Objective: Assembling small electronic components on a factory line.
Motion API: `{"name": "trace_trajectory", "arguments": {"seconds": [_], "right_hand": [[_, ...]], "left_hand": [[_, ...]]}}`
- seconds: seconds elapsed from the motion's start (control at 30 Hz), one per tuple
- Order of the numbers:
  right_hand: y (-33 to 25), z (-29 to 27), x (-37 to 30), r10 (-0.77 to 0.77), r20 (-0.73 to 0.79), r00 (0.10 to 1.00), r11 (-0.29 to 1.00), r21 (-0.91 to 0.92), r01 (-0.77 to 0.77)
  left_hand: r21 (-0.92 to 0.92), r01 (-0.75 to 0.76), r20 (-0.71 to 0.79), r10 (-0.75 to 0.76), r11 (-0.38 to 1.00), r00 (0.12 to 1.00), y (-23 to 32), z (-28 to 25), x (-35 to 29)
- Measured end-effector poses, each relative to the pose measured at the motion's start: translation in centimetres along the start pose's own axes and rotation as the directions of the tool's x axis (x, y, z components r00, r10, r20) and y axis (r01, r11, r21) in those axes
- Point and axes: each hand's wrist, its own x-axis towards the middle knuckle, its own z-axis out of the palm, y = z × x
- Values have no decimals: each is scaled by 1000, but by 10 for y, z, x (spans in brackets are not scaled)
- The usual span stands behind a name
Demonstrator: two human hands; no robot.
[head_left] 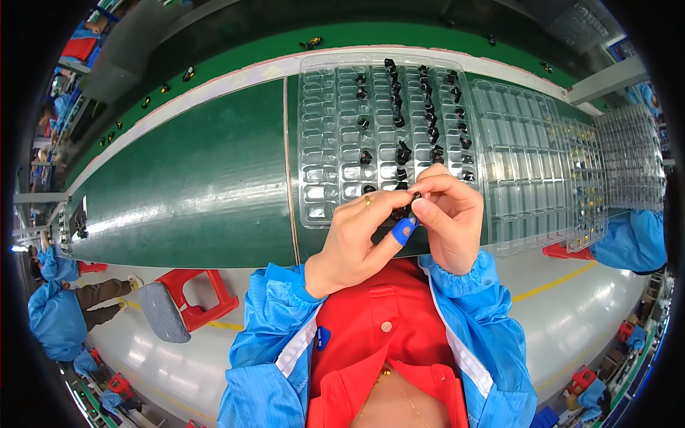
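Both hands meet over the near edge of a transparent plastic tray (pixel 319 153) on the green bench. My left hand (pixel 360 239), with a blue wrap round its thumb and a ring on one finger, is closed in a pinch on a small black part (pixel 416 197). My right hand (pixel 454 217) pinches the same part from the other side, thumb and fingertips together. The fingers hide most of the part, so its exact kind does not show. Several similar black parts (pixel 404 152) sit in the tray's pockets, mostly in its middle and right columns.
Right of this tray lies another transparent tray (pixel 510 153), with trays holding small yellowish parts (pixel 586 192) and a tray stack (pixel 631 157) beyond. Along the far green belt (pixel 235 64) lie scattered small black-and-yellow parts. A red stool (pixel 196 299) stands at left, near a person in blue (pixel 57 324).
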Motion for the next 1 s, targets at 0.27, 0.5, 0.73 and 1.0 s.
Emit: {"name": "trace_trajectory", "arguments": {"seconds": [0.27, 0.5, 0.73, 1.0], "right_hand": [[0, 7, 0, -115, 23, 993, 963, -242, 117], [-77, -6, -17, 34, 381, 924, 585, -757, 291], [-115, -44, 77, 85, 237, 968, 242, -947, 211], [-40, -228, 272, -98, 82, 992, -136, -988, 68]], "left_hand": [[-517, 314, 120, -296, 796, 948, -9, -1, -3], [-13, 202, -67, -202, 979, 977, -3, -87, 15], [290, 469, -538, -263, 834, 801, -92, -236, 30], [393, 795, -898, 6, 461, 440, -217, -378, 29]]}}
